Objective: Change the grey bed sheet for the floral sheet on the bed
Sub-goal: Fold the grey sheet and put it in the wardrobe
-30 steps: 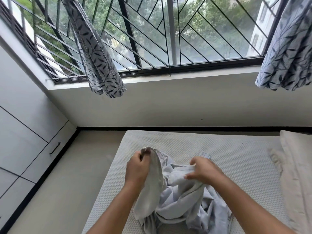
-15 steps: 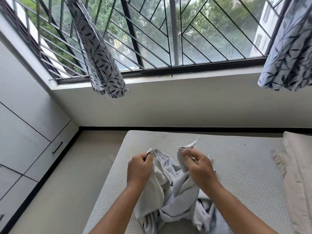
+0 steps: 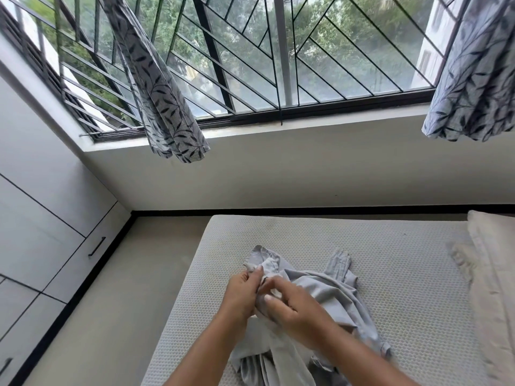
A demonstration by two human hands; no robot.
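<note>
Since the grey sheet (image 3: pixel 331 291) sits bunched on the bare mattress (image 3: pixel 404 263), it looks light, soft and floppy. Left hand (image 3: pixel 241 292) and right hand (image 3: pixel 296 306) each have a grip pinching its upper fold; I'd hold the hem.

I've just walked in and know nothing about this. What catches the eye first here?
Low in the middle, the left hand and right hand grip a crumpled grey sheet on a bare white mattress. Across the top, a wide barred window shows green trees. The leaf-printed left curtain and right curtain hang in front of it.
</note>
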